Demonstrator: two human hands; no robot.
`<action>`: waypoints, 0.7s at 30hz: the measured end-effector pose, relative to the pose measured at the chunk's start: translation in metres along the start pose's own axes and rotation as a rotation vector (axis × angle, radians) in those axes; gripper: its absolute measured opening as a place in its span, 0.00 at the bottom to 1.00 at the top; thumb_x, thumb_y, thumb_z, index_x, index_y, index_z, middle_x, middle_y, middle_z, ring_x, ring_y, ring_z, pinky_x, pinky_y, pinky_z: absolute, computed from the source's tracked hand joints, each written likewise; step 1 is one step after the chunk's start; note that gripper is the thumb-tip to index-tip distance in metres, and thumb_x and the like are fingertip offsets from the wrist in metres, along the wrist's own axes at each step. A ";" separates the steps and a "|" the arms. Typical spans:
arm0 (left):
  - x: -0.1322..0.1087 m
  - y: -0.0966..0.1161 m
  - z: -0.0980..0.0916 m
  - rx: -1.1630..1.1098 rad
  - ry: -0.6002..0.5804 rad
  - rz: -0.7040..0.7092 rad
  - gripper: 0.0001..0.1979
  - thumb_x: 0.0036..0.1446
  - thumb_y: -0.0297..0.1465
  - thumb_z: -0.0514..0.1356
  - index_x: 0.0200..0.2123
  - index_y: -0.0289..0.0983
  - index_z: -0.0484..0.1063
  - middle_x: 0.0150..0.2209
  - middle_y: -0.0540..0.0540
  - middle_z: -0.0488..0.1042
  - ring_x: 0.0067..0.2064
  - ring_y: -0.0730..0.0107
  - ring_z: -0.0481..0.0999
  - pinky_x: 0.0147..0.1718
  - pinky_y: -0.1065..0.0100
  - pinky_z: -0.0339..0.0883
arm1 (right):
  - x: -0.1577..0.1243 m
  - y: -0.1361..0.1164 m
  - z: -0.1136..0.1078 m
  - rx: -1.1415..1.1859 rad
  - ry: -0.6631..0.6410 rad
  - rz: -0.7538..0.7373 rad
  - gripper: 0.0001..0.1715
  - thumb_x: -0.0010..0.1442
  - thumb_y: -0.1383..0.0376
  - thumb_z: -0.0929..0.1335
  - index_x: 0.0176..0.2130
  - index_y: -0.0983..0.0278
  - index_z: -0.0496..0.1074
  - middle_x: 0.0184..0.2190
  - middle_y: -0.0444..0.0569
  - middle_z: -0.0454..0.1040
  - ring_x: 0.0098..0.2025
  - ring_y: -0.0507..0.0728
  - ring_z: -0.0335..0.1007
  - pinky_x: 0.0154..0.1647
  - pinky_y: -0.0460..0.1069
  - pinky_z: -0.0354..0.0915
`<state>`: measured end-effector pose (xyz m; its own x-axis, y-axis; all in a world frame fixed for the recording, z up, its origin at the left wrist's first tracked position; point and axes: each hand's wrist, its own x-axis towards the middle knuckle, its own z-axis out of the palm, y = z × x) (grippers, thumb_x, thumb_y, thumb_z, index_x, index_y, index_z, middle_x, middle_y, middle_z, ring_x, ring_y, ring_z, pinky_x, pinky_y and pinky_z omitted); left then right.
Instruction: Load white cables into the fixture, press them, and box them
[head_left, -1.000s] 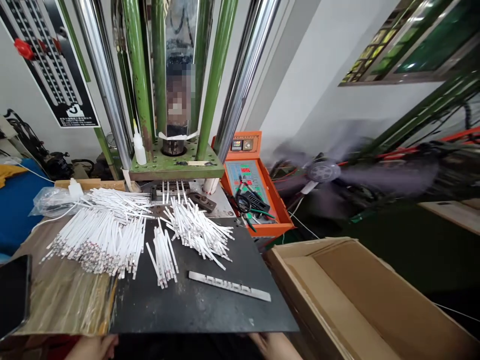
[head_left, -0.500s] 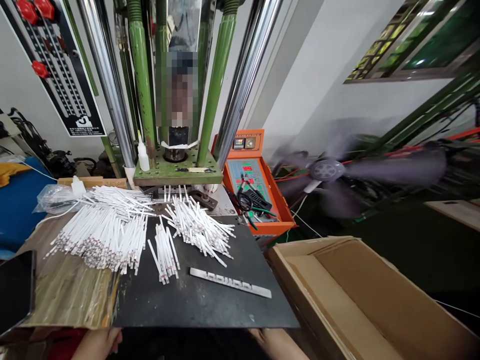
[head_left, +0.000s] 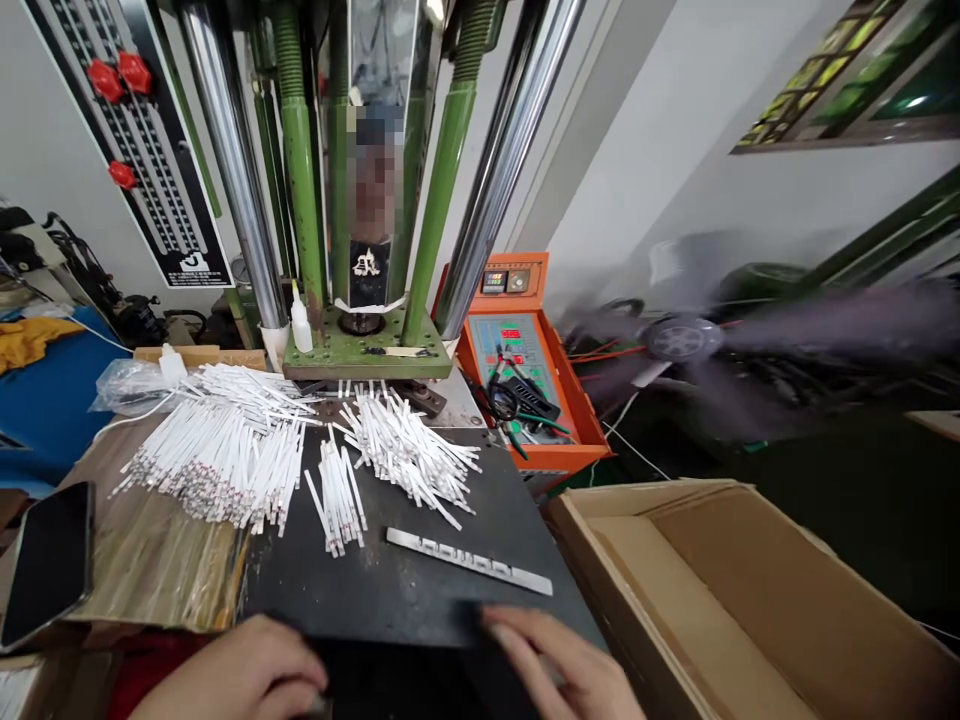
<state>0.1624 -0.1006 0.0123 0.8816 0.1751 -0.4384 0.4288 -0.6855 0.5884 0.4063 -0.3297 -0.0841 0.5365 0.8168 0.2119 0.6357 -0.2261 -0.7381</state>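
Observation:
At the near edge of the black tabletop (head_left: 420, 605), my left hand (head_left: 251, 670) is on the left with its fingers curled in. My right hand (head_left: 566, 665) is across from it, thumb and fingers pinched together. Something black and blurred, perhaps cloth, spans the gap between the hands; I cannot make out what it is. Beyond them lies a notched metal bar (head_left: 469, 562), closer to my right hand. A small group of thin white strips (head_left: 337, 500) rests left of the bar. Behind it are a right-hand pile of strips (head_left: 409, 450) and a larger left-hand pile (head_left: 225, 450).
A green press (head_left: 367, 355) with chrome columns stands behind, a small white bottle (head_left: 301, 325) on its plate. To its right sits an orange control box (head_left: 592, 440) with tools on it. A spinning fan (head_left: 681, 340), a cardboard box (head_left: 622, 600) and a phone (head_left: 49, 565) flank the table.
Both hands have come up from below the table's near edge, and a dark blurred thing now shows between them. The camera view has shifted slightly; strips and metal bar lie as before.

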 end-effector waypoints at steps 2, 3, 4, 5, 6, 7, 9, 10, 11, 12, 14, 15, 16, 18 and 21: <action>0.034 0.026 -0.013 0.146 0.198 0.233 0.14 0.66 0.32 0.51 0.49 0.41 0.73 0.47 0.46 0.77 0.48 0.65 0.75 0.49 0.66 0.66 | 0.019 0.000 -0.011 -0.193 0.192 -0.055 0.23 0.66 0.49 0.60 0.47 0.58 0.76 0.43 0.56 0.76 0.45 0.66 0.72 0.46 0.60 0.69; 0.055 0.035 -0.015 0.279 0.322 0.308 0.15 0.66 0.31 0.52 0.52 0.38 0.71 0.51 0.42 0.74 0.52 0.61 0.73 0.52 0.62 0.65 | 0.027 0.005 -0.014 -0.303 0.227 -0.079 0.25 0.65 0.48 0.61 0.49 0.60 0.75 0.45 0.58 0.75 0.46 0.68 0.70 0.46 0.62 0.67; 0.077 0.041 -0.015 0.415 0.411 0.346 0.15 0.64 0.29 0.53 0.53 0.34 0.69 0.53 0.38 0.73 0.54 0.57 0.71 0.53 0.58 0.64 | 0.034 0.011 -0.016 -0.398 0.231 -0.105 0.26 0.65 0.47 0.60 0.50 0.60 0.74 0.45 0.59 0.74 0.47 0.69 0.69 0.44 0.63 0.67; 0.097 0.045 -0.013 0.538 0.468 0.360 0.15 0.63 0.27 0.54 0.52 0.31 0.70 0.50 0.36 0.74 0.52 0.55 0.72 0.54 0.55 0.63 | 0.038 0.019 -0.015 -0.467 0.221 -0.132 0.26 0.65 0.47 0.60 0.50 0.61 0.74 0.44 0.59 0.74 0.46 0.69 0.69 0.42 0.63 0.66; 0.114 0.048 -0.010 0.643 0.490 0.362 0.13 0.62 0.24 0.54 0.49 0.29 0.71 0.44 0.36 0.76 0.48 0.56 0.74 0.54 0.53 0.62 | 0.039 0.027 -0.014 -0.506 0.210 -0.160 0.25 0.66 0.48 0.61 0.49 0.60 0.75 0.43 0.58 0.74 0.44 0.68 0.69 0.41 0.61 0.66; 0.126 0.050 -0.006 0.727 0.496 0.361 0.11 0.60 0.22 0.54 0.44 0.29 0.73 0.38 0.38 0.77 0.42 0.57 0.75 0.53 0.53 0.63 | 0.039 0.033 -0.013 -0.517 0.209 -0.190 0.23 0.66 0.50 0.61 0.47 0.60 0.75 0.40 0.57 0.75 0.42 0.66 0.70 0.39 0.59 0.66; 0.135 0.051 0.001 0.825 0.506 0.391 0.09 0.58 0.19 0.53 0.35 0.30 0.74 0.28 0.43 0.73 0.33 0.62 0.73 0.47 0.55 0.65 | 0.032 0.040 -0.010 -0.488 0.216 -0.255 0.18 0.67 0.54 0.63 0.44 0.61 0.76 0.36 0.55 0.75 0.38 0.63 0.70 0.38 0.57 0.66; 0.131 0.051 0.004 0.843 0.525 0.426 0.09 0.58 0.20 0.53 0.32 0.31 0.74 0.27 0.43 0.71 0.31 0.63 0.72 0.43 0.57 0.66 | 0.028 0.040 -0.010 -0.455 0.219 -0.282 0.17 0.67 0.55 0.63 0.44 0.62 0.76 0.36 0.55 0.74 0.37 0.62 0.70 0.38 0.56 0.66; 0.123 0.048 0.007 0.842 0.550 0.468 0.09 0.59 0.21 0.54 0.31 0.31 0.73 0.27 0.44 0.70 0.31 0.63 0.70 0.39 0.58 0.65 | 0.024 0.036 -0.010 -0.416 0.217 -0.303 0.15 0.67 0.57 0.64 0.44 0.62 0.75 0.36 0.55 0.74 0.37 0.62 0.70 0.38 0.56 0.66; 0.113 0.044 0.010 0.824 0.573 0.506 0.09 0.60 0.23 0.54 0.31 0.32 0.73 0.27 0.44 0.70 0.31 0.63 0.70 0.37 0.59 0.64 | 0.021 0.030 -0.012 -0.374 0.197 -0.325 0.14 0.67 0.58 0.64 0.45 0.63 0.75 0.36 0.54 0.74 0.38 0.61 0.70 0.38 0.56 0.66; 0.088 0.032 0.012 0.760 0.611 0.542 0.08 0.63 0.27 0.54 0.35 0.32 0.73 0.27 0.46 0.69 0.31 0.64 0.69 0.38 0.60 0.63 | 0.022 0.010 -0.015 -0.295 0.104 -0.355 0.13 0.68 0.60 0.63 0.44 0.62 0.74 0.36 0.54 0.74 0.38 0.61 0.70 0.38 0.54 0.67; 0.077 0.024 0.011 0.721 0.619 0.538 0.09 0.64 0.29 0.54 0.38 0.32 0.73 0.28 0.46 0.70 0.32 0.65 0.69 0.39 0.60 0.62 | 0.027 -0.002 -0.016 -0.261 0.028 -0.362 0.13 0.68 0.60 0.62 0.43 0.62 0.74 0.36 0.53 0.73 0.38 0.60 0.70 0.38 0.54 0.68; 0.067 0.016 0.009 0.677 0.613 0.524 0.10 0.65 0.30 0.54 0.40 0.33 0.73 0.29 0.47 0.71 0.32 0.65 0.69 0.41 0.60 0.62 | 0.036 -0.015 -0.016 -0.231 -0.067 -0.368 0.14 0.69 0.60 0.61 0.41 0.62 0.74 0.35 0.53 0.73 0.38 0.59 0.70 0.38 0.53 0.68; 0.054 0.004 -0.003 0.586 0.555 0.474 0.11 0.67 0.34 0.53 0.40 0.35 0.74 0.29 0.47 0.72 0.34 0.67 0.71 0.43 0.61 0.61 | 0.061 -0.042 -0.012 -0.204 -0.250 -0.344 0.17 0.70 0.60 0.59 0.37 0.62 0.74 0.34 0.52 0.74 0.37 0.59 0.71 0.39 0.52 0.68; 0.052 -0.002 -0.027 0.534 0.429 0.287 0.12 0.66 0.35 0.55 0.34 0.37 0.76 0.30 0.47 0.74 0.36 0.66 0.72 0.41 0.63 0.61 | 0.115 -0.080 0.012 -0.341 -0.349 -0.165 0.18 0.68 0.56 0.63 0.35 0.64 0.74 0.32 0.53 0.76 0.37 0.61 0.73 0.38 0.52 0.68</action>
<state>0.2130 -0.0712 0.0065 0.9910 0.1235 0.0512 0.1123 -0.9769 0.1817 0.4105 -0.2113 -0.0086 0.2336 0.9715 0.0391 0.8725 -0.1917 -0.4495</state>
